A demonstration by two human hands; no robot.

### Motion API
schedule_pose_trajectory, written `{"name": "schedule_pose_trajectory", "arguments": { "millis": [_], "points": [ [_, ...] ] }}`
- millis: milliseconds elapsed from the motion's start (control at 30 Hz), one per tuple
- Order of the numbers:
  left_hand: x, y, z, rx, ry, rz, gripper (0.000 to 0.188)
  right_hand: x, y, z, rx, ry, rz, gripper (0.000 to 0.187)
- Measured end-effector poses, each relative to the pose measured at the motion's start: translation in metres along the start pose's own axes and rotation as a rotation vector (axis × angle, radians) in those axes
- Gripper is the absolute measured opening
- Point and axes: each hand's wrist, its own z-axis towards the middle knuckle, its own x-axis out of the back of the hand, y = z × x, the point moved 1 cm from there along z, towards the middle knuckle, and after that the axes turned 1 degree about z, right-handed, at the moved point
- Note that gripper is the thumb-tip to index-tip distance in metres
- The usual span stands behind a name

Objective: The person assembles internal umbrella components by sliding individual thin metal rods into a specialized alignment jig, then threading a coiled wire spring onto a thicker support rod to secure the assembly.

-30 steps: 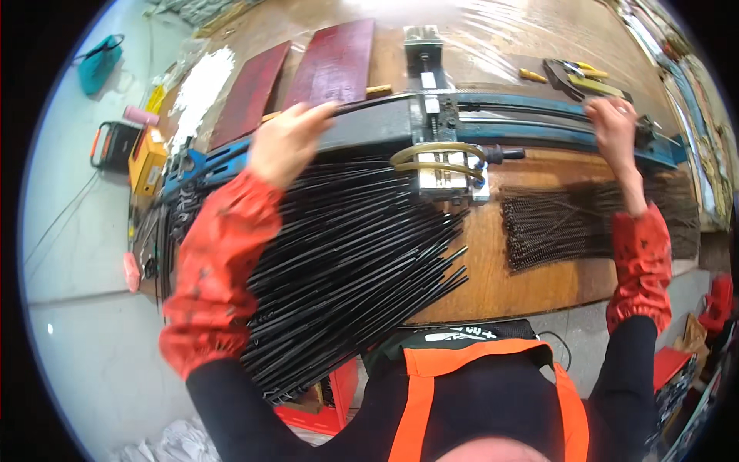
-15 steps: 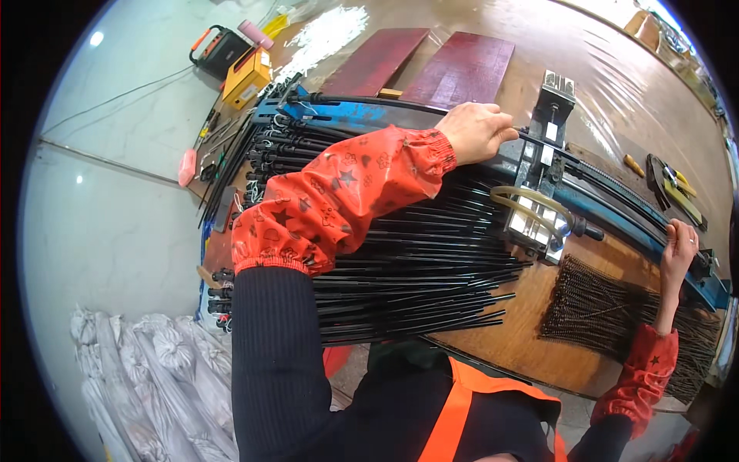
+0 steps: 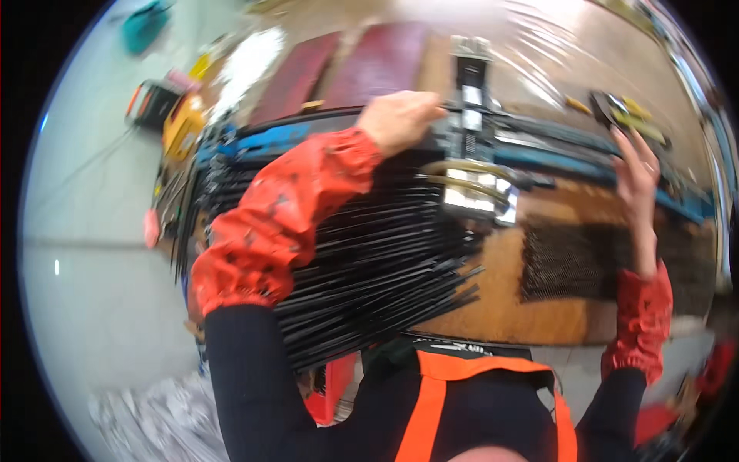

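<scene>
My left hand (image 3: 400,121), in a red patterned sleeve cover, is closed on a thin black rod (image 3: 339,112) just left of the metal clamp block (image 3: 471,123). This rod lies along the long blue rail (image 3: 273,138); its end inside my fingers is hidden. Over the right part of the rail, my right hand (image 3: 639,173) has its fingers stretched and apart, with nothing visible in them. Below my left forearm lies a wide layer of black rods (image 3: 369,254). A pile of thin dark springs or twisted rods (image 3: 573,262) sits below the rail at right. Motion blurs the view.
Two dark red boards (image 3: 377,65) lie beyond the rail. Pliers (image 3: 635,115) are at far right, near my right fingers. A curved tan hose (image 3: 462,169) loops from the clamp block. At left stand a yellow box (image 3: 183,127) and a black case (image 3: 154,106).
My right hand has gone from a pinch at the rail's right part to stretched fingers, raised and farther left. My left hand keeps its hold beside the clamp block. The whole view has shifted.
</scene>
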Motion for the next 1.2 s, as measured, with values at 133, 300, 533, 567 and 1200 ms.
{"name": "schedule_pose_trajectory", "arguments": {
  "millis": [133,300,533,567,1200],
  "points": [
    [0.000,0.011,0.004,0.136,-0.079,0.091,0.018,-0.007,-0.054,-0.023,0.024,0.001,-0.060,0.037],
    [0.006,0.017,0.010,0.169,-0.155,0.172,0.021,-0.008,-0.098,-0.016,0.041,0.006,0.154,0.023],
    [-0.001,0.005,0.003,0.137,-0.090,0.199,0.018,-0.037,-0.109,-0.011,-0.031,-0.144,0.601,0.022],
    [-0.002,0.003,0.002,0.120,-0.093,0.222,0.015,-0.042,-0.108,-0.016,-0.027,-0.142,0.649,0.026],
    [0.002,-0.110,-0.030,-0.110,0.150,0.643,0.021,0.000,-0.099,-0.079,0.019,-0.773,0.729,0.035]
  ]
}}
